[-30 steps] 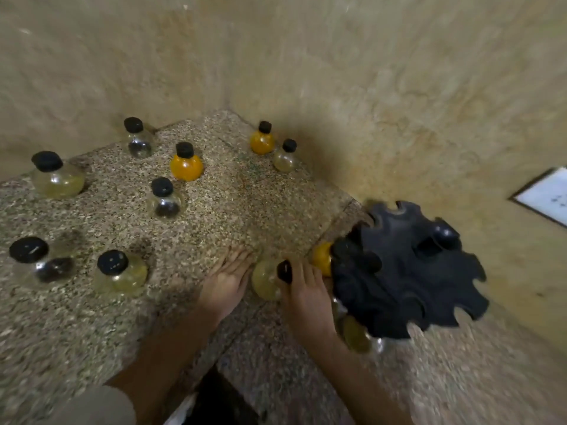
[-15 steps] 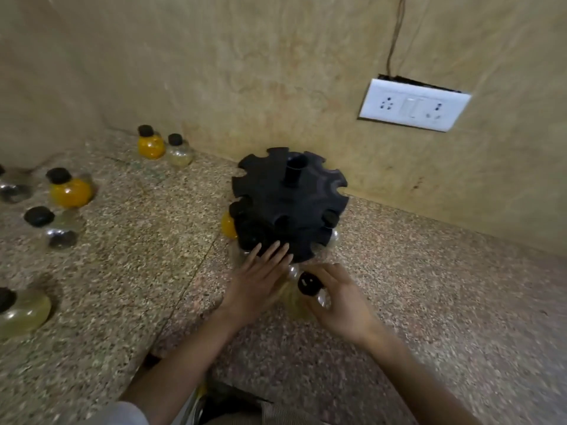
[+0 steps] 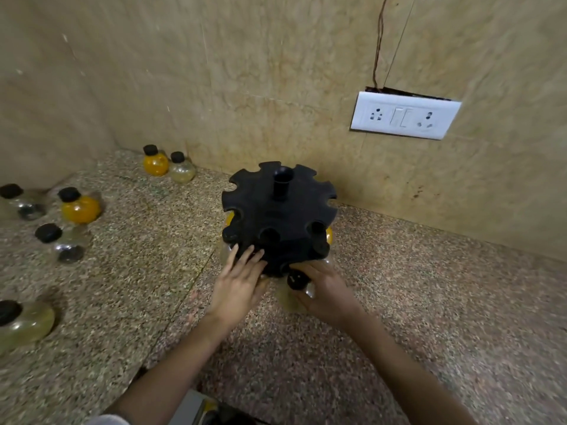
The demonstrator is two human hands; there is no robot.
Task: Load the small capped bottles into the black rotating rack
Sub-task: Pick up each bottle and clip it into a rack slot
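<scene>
The black rotating rack (image 3: 277,216) stands on the speckled counter near the back wall, with notches around its rim and a short centre post. Some capped bottles hang in its near slots, two of them orange. My right hand (image 3: 325,291) is shut on a pale yellow bottle with a black cap (image 3: 296,288), held right at the rack's near edge. My left hand (image 3: 241,282) rests with spread fingers against the rack's lower front left. Loose bottles stand on the counter to the left: an orange one (image 3: 80,207) and a pale one (image 3: 26,325) among them.
An orange and a pale bottle (image 3: 182,168) stand together against the back wall. Clear bottles (image 3: 66,243) sit at the left. A white socket plate (image 3: 405,115) is on the wall at right, wires above it. The counter's front edge (image 3: 171,391) lies below my arms.
My view swung right, from the loose bottles to the rack. My right hand brought the pale bottle up to the rack's near edge, and my left hand moved from the counter onto the rack.
</scene>
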